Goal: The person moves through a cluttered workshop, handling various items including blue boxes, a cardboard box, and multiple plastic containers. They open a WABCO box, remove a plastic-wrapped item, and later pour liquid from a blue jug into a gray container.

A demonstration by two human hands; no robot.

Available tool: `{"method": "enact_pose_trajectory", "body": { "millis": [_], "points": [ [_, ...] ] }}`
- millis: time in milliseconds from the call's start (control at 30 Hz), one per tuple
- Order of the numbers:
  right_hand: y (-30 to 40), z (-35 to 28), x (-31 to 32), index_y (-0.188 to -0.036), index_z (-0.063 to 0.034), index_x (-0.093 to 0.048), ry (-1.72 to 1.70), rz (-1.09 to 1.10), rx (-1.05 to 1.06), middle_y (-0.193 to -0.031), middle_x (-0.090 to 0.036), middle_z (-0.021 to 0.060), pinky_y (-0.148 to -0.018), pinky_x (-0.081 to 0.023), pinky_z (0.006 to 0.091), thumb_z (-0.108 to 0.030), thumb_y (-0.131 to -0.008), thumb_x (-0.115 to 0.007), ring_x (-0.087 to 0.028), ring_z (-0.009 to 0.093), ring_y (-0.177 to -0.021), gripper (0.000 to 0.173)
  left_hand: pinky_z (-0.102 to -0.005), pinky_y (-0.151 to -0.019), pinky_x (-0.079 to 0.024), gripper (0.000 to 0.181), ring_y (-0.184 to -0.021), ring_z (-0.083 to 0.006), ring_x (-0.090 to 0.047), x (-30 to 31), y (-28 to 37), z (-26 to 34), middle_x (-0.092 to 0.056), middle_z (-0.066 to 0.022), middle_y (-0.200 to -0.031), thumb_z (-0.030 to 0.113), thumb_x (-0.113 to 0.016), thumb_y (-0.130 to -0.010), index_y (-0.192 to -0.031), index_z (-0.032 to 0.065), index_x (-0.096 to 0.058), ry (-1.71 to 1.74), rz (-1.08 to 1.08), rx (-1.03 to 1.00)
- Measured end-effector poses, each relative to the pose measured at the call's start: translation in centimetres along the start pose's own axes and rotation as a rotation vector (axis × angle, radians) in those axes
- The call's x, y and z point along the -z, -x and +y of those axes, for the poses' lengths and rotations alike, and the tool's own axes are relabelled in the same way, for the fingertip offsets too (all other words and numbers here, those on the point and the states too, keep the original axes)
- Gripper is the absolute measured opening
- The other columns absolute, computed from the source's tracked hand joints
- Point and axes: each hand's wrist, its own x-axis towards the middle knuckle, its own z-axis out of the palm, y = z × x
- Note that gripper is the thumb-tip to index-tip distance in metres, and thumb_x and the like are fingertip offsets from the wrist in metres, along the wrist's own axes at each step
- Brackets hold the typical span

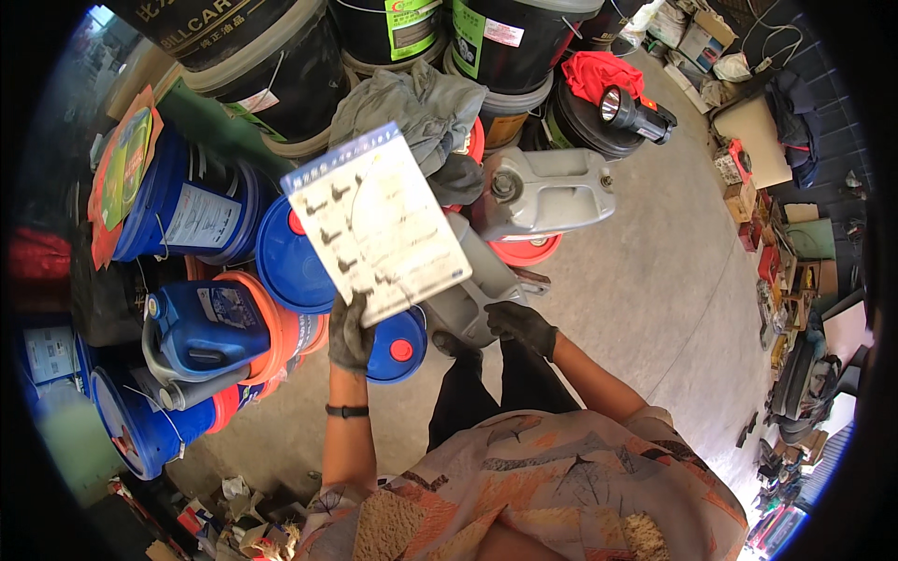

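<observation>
In my left hand (351, 336), which wears a dark work glove, is a flat white printed sheet or booklet (393, 217) with a blue band along its top edge. I grip it by the lower left corner and it is tilted; small pictures of parts show on its face, and glare washes out the middle. My right hand (523, 327), also gloved, is in front of a grey plastic jerrycan (466, 315), its fingers curled and nothing seen in them. Whether it touches the can is unclear. Behind the sheet, a blue bucket lid (291, 259) is partly hidden.
Stacked black oil buckets (519, 49) and a grey cloth (414, 98) are ahead. A silver-grey jerrycan (544, 189) lies on a red lid, near a flashlight (635, 116). Blue buckets (189, 203) and a blue jug (210, 329) are left. Boxes (740, 203) line the right wall.
</observation>
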Motion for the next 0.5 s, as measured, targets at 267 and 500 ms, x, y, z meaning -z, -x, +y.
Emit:
{"method": "enact_pose_trajectory", "body": {
  "millis": [267,500],
  "points": [
    [1.2,-0.8,3.4,-0.138,-0.0095,-0.054,0.061,0.068,0.049,-0.106,-0.065,-0.0001,-0.083,-0.050,0.0274,-0.028,-0.102,-0.057,-0.061,0.009,-0.093,0.040,-0.0483,-0.090,-0.054,0.037,-0.109,-0.0376,-0.062,-7.9,-18.2,1.3,-0.062,-0.0214,-0.120,0.010,-0.062,-0.092,-0.128,0.0063,-0.054,-0.525,0.124,-0.636],
    [3.1,0.0,10.0,-0.130,-0.0050,-0.061,0.255,0.168,0.148,-0.108,-0.066,0.0019,-0.083,-0.051,0.0265,-0.021,-0.101,-0.059,-0.061,0.011,-0.094,0.033,-0.0359,-0.071,-0.059,0.030,-0.096,-0.0240,-0.065,-13.4,-29.0,-6.2,-0.065,-0.0084,-0.116,0.016,-0.055,-0.095,-0.124,0.0069,-0.059,0.850,0.234,0.763]
  ]
}}
